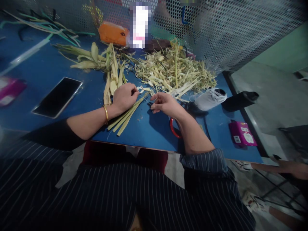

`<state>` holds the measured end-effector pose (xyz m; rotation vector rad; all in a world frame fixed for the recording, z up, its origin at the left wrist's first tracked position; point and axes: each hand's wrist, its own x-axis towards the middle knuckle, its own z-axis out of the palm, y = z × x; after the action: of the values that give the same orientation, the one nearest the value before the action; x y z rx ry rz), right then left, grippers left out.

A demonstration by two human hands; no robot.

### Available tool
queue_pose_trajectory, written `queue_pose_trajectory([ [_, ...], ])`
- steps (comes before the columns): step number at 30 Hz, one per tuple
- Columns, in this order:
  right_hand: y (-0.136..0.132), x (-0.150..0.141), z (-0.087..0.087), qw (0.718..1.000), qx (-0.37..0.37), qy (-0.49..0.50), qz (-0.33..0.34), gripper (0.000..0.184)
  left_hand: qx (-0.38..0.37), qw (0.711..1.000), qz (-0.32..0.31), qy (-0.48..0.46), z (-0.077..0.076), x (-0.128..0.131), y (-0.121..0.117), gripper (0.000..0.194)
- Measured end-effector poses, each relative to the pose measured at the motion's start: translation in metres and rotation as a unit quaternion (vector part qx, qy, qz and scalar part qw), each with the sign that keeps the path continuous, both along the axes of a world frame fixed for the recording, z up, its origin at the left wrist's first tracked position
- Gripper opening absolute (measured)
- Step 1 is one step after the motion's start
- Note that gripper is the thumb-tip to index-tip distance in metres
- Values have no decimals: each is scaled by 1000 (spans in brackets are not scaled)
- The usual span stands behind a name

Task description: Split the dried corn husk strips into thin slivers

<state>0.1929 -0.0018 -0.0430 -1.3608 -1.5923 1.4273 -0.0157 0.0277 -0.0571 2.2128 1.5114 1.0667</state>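
Observation:
My left hand [125, 96] is closed in a pinch around a bundle of long, flat, yellow-green corn husk strips [128, 117]. Their lower ends fan out toward the table's front edge, and their upper ends poke out past my fingertips. Just right of that, my right hand [163, 104] has its fingers curled together, with a thin pale thread [148, 103] at the fingertips, hard to make out. A red scissors handle [175, 128] shows partly behind my right wrist. Whole dried corn husks [113, 73] lie beyond my left hand.
A heap of shredded husk [173, 70] fills the back. To the right are a white thread spool [210, 99], a black spool [240, 100] and a pink packet [243, 133]. A phone [59, 96] lies left. A mesh screen [216, 35] borders the blue table [154, 138].

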Motion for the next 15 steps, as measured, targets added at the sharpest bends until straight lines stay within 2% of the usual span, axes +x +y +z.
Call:
queue_pose_trajectory([
  [3, 0, 0, 2, 999, 15, -28, 36, 6, 8, 1000, -4, -2, -2, -1, 3, 12],
  [4, -1, -1, 3, 998, 32, -36, 40, 6, 11, 1000, -9, 6, -3, -1, 3, 12],
  [10, -5, -14, 7, 971, 235, -16, 37, 16, 6, 999, -17, 49, -5, 1, 5, 11],
  [13, -6, -19, 5, 977, 195, 24, 87, 23, -39, 999, -37, 9, -3, 2, 4, 10],
  [15, -5, -20, 2, 982, 160, 41, 96, 26, -104, 991, -58, -66, 1, 2, 3, 11],
])
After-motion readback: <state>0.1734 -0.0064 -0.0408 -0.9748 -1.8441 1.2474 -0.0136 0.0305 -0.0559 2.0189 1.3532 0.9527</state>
